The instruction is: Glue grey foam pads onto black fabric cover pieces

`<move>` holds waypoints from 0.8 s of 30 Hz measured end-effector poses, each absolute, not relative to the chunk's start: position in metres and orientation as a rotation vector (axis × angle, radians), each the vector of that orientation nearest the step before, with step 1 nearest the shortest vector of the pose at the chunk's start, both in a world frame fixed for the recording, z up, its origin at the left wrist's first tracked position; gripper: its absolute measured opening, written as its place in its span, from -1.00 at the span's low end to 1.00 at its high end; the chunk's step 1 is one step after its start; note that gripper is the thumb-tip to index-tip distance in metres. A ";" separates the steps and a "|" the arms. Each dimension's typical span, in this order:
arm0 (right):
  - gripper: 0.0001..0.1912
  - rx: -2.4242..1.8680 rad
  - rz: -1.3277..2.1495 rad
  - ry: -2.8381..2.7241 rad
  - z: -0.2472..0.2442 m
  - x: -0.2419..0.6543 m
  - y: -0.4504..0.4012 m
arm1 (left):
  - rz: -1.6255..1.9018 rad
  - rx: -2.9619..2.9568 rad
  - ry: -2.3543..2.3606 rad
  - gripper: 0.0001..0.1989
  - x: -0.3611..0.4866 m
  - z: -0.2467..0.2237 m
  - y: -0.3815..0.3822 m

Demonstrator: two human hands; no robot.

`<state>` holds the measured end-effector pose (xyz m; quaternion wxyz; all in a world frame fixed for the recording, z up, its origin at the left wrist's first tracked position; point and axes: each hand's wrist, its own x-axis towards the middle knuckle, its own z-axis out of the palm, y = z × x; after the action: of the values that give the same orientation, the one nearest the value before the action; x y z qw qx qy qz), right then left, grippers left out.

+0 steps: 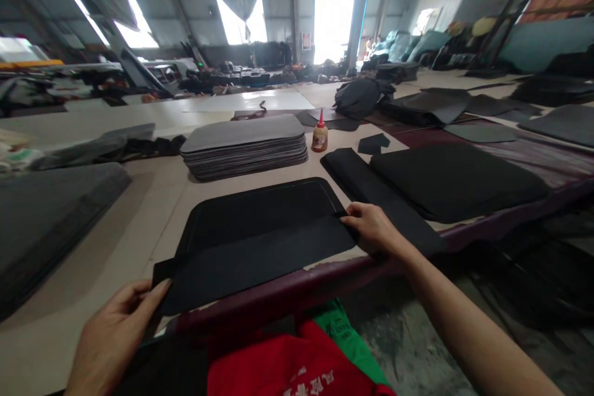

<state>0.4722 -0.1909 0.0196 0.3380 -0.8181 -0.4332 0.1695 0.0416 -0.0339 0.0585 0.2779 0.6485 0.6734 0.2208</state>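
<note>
1. Head view, hands: the left hand (116,337) sits at the near left, thumb and fingers closed in a narrow pinch on the end of a black fabric strip (255,266). The right hand (374,229) lies at the strip's far right end, fingers together; whether it grips the strip, I cannot tell.
2. Head view, work: the strip lies across the near half of a round-cornered black panel (260,216) on the counter (162,210), near its edge. The panel's far half shows uncovered, and the strip's left end sticks out past it.
3. Head view, around: a tall stack of grey pads (244,145) stands beyond the panel, untouched, with a glue bottle (320,134) with a red nozzle just right of it. A long black strip (366,189) and a black cushion pad (457,182) lie to the right.
</note>
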 end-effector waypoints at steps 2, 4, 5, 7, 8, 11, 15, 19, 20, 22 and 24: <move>-0.81 -2.134 0.421 -1.133 0.019 0.472 -0.191 | 0.567 1.746 1.818 -0.48 0.043 0.059 -0.034; -0.81 -2.137 0.400 -1.132 0.017 0.472 -0.191 | 0.537 1.753 1.815 -0.47 0.043 0.058 -0.033; -0.81 -2.140 0.391 -1.130 0.017 0.473 -0.190 | 0.522 1.756 1.821 -0.47 0.042 0.057 -0.032; -0.80 -2.143 0.371 -1.122 0.016 0.473 -0.190 | 0.518 1.761 1.845 -0.46 0.041 0.055 -0.031; -0.78 -2.146 0.357 -1.116 0.016 0.474 -0.190 | 0.514 1.764 1.852 -0.46 0.040 0.054 -0.031; -0.68 -2.150 0.330 -1.089 0.015 0.474 -0.190 | 0.527 1.787 1.846 -0.46 0.038 0.052 -0.030; -0.55 -2.158 0.298 -1.011 0.014 0.473 -0.192 | 0.549 1.805 1.837 -0.48 0.036 0.050 -0.029; -0.71 -2.168 0.250 -1.098 0.012 0.473 -0.193 | 0.560 1.797 1.820 -0.47 0.035 0.049 -0.029; -0.77 -2.173 0.249 -1.147 0.012 0.473 -0.194 | 0.584 1.782 1.802 -0.47 0.035 0.048 -0.029; -0.78 -2.197 0.253 -1.209 0.013 0.472 -0.195 | 0.656 1.713 1.708 -0.47 0.035 0.046 -0.030; -0.74 -2.222 0.259 -1.198 0.014 0.472 -0.196 | 0.757 1.609 1.545 -0.49 0.036 0.043 -0.031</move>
<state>0.4718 -0.1958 0.0145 0.2974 -0.8360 -0.4508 0.0973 0.0355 -0.0310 0.0432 0.3829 0.6309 0.6059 0.2969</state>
